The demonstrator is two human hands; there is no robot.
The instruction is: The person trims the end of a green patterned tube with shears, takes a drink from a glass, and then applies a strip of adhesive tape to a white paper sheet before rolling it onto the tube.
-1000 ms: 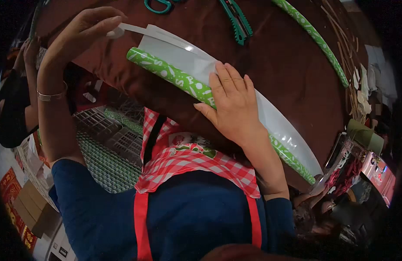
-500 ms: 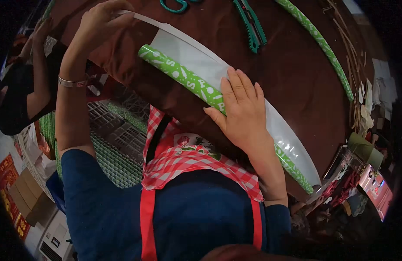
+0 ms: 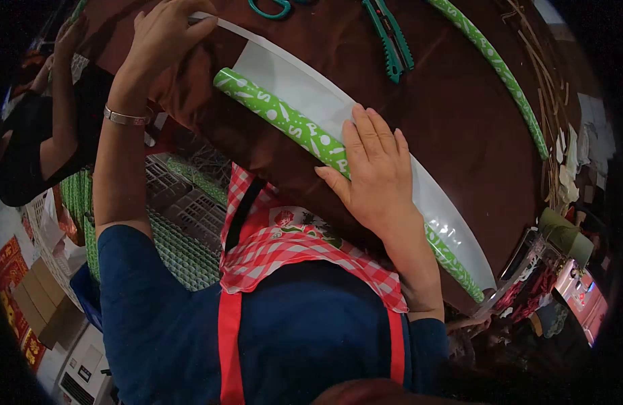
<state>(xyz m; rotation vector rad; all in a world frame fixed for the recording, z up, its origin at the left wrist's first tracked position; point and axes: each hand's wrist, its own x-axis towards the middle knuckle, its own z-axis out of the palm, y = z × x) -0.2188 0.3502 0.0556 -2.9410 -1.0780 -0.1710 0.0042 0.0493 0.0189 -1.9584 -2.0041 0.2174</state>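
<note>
A roll of green printed paper (image 3: pixel 282 116) with white letters and shapes lies slantwise along the near edge of the brown-covered table. Its white underside (image 3: pixel 294 79) shows as an unrolled strip beyond it. Along the far edge of this sheet runs a narrow white strip (image 3: pixel 247 34), extending past the sheet at upper left. My left hand (image 3: pixel 170 34) is closed on that strip's end, thumb against fingers. My right hand (image 3: pixel 379 162) rests flat across the roll and sheet, fingers stretched out, hiding the middle of the roll.
Beyond the sheet lie a green utility knife (image 3: pixel 389 40) and the teal handle of scissors (image 3: pixel 269 8). A finished-looking thin green printed tube (image 3: pixel 490 57) lies at far right, beside brown sticks (image 3: pixel 544 101). Another person's arm (image 3: pixel 63 101) is at left. Plastic baskets (image 3: pixel 197 216) stand below.
My left hand has shifted slightly right and down with the strip's end. My right hand, the roll and the sheet stay in place.
</note>
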